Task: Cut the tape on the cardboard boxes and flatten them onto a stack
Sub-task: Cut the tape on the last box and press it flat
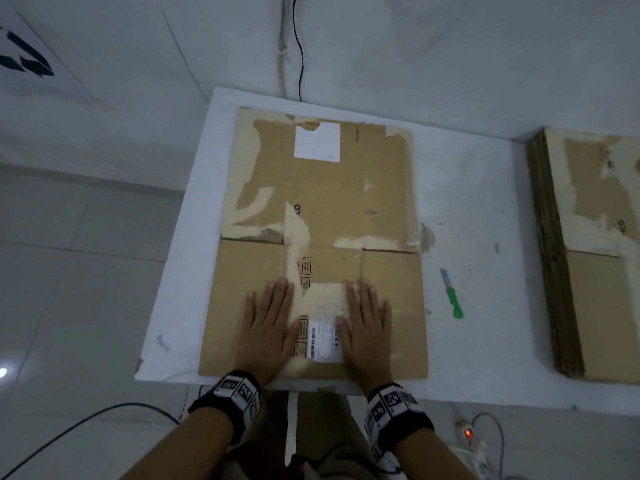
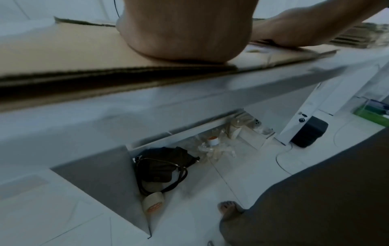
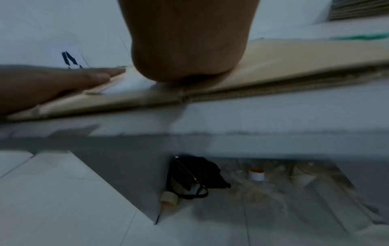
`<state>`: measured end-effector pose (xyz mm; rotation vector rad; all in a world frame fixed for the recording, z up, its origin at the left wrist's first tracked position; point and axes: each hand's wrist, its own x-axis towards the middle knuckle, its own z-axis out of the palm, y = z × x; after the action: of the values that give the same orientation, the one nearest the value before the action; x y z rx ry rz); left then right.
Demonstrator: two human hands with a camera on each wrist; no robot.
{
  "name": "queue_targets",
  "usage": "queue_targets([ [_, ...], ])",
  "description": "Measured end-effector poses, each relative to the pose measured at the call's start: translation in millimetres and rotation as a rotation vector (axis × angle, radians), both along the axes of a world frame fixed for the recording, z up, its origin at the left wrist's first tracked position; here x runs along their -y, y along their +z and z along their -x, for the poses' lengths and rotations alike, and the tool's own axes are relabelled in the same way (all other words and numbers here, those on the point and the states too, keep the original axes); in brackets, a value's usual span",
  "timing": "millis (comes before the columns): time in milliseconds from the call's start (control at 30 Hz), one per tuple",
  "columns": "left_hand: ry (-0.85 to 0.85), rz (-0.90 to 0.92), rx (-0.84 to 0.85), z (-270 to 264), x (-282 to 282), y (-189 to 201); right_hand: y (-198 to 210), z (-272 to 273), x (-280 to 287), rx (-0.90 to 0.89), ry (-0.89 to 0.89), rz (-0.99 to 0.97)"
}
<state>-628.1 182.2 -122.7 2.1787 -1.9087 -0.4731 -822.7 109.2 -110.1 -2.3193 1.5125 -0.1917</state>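
A: Both hands are down flat on the flattened cardboard box (image 1: 322,244), which lies spread across the white counter (image 1: 478,202), its near edge close to the counter's front edge.

B: The left hand (image 1: 268,323) has straight fingers, palm pressing the near panel. The right hand (image 1: 369,327) is the same, fingers straight and together, nothing grasped in either.

A: Between them sits a white shipping label (image 1: 323,341) with barcodes; each hand touches it along one side. The wrist views show the heels of both palms planted on the cardboard.

B: And the knife (image 1: 452,294), green handle, lies on the counter just right of the box, apart from both hands.

A: Farther right, the stack of flattened boxes (image 1: 588,254) rests on the counter, well apart from the box under the palms.

B: Torn pale patches mark the box, plus a blank white sticker (image 1: 317,142) near its far edge. A scrap of clear tape (image 1: 426,237) clings at its right edge.

A: Under the counter, a black bag (image 2: 164,166) and a tape roll (image 2: 153,203) sit on the tiled floor.
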Motion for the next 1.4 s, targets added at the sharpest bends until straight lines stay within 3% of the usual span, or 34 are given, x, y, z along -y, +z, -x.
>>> queue_targets([
  [367,-0.031,-0.04,0.002,-2.1,4.0,2.5,-6.6,-1.7,-4.6,-0.103,-0.023,-0.012],
  [567,0.065,0.066,-0.06,0.1,17.9,9.9,4.1,-5.4,5.2,0.052,-0.102,0.002],
  [700,0.095,0.082,-0.062,-9.6,72.6,14.6,3.5,-26.2,47.2,0.029,-0.176,0.036],
  [1167,0.081,0.031,-0.035,-85.2,262.3,1.9,-7.5,-87.6,258.0,-0.029,-0.008,0.002],
  [1400,0.102,0.095,-0.039,-107.8,311.7,-3.3,-11.2,-108.1,308.8,-0.04,-0.038,0.045],
])
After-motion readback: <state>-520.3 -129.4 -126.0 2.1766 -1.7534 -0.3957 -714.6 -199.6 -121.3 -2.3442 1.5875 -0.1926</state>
